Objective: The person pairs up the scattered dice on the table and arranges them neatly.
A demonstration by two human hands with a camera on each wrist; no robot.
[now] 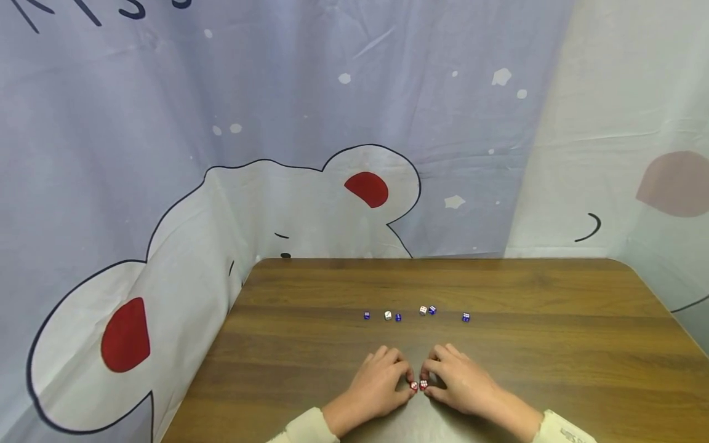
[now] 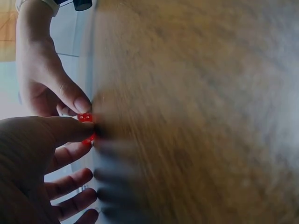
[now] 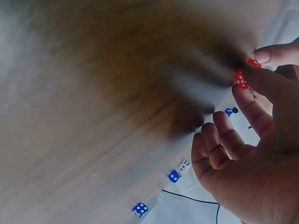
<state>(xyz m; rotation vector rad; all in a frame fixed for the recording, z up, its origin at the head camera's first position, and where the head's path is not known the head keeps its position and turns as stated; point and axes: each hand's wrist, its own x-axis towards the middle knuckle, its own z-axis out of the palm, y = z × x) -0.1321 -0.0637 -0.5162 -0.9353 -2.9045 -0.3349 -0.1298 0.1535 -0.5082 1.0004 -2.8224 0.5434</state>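
Near the front of the wooden table, my left hand [image 1: 379,383] pinches a red die [image 1: 413,386] between thumb and index finger. Facing it, my right hand [image 1: 462,380] pinches a second red die [image 1: 423,384] the same way. The two dice sit side by side, with a narrow gap between them in the head view. White pips show on the right-hand red die [image 3: 242,80] in the right wrist view. From the left wrist, the thumb of the left hand [image 2: 28,149] covers part of its die. The other fingers of both hands are loosely bent, fingertips close to the tabletop.
Beyond the hands, a loose row of dice lies across the wooden table [image 1: 310,289]. It has white dice [image 1: 388,315] and several blue dice [image 1: 466,317]; one white and one blue die [image 1: 432,310] lie close together. A printed curtain [image 1: 310,92] hangs behind the table's far edge.
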